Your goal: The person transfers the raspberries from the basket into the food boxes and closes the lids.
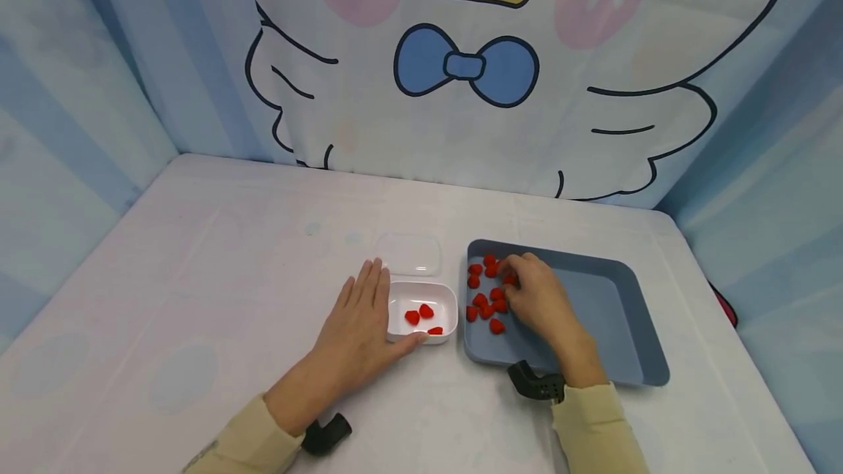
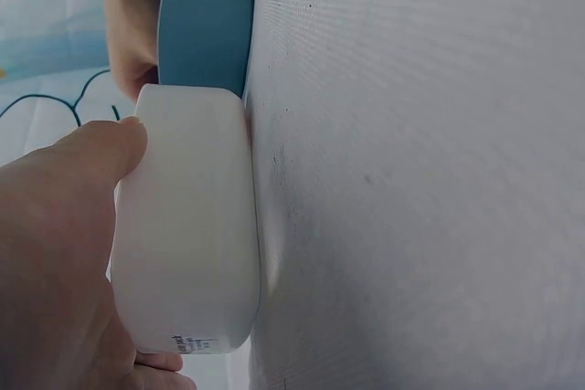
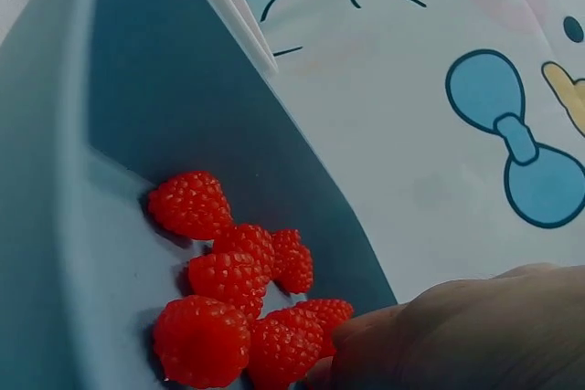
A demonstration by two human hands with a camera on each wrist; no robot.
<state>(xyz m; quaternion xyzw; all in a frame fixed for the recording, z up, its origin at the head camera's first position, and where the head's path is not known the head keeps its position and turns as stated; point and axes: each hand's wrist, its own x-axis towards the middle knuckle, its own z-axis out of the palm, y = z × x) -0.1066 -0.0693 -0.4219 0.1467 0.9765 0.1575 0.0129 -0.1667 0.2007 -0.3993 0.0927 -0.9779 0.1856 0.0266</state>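
My left hand lies beside a small white plastic box, its straight fingers along the left side and the thumb at the near rim. Three red raspberries sit in the box. In the left wrist view the thumb presses on the edge of the box. My right hand reaches into the blue-grey tray, thumb and fingertips curled around a raspberry. Several more raspberries lie in the tray's left part, and the right wrist view shows some of these raspberries close by the fingertips.
A clear plastic lid lies flat behind the white box. The tray's raised left wall stands close to the box's right side. A printed curtain hangs along the table's back edge, with more cloth on both sides.
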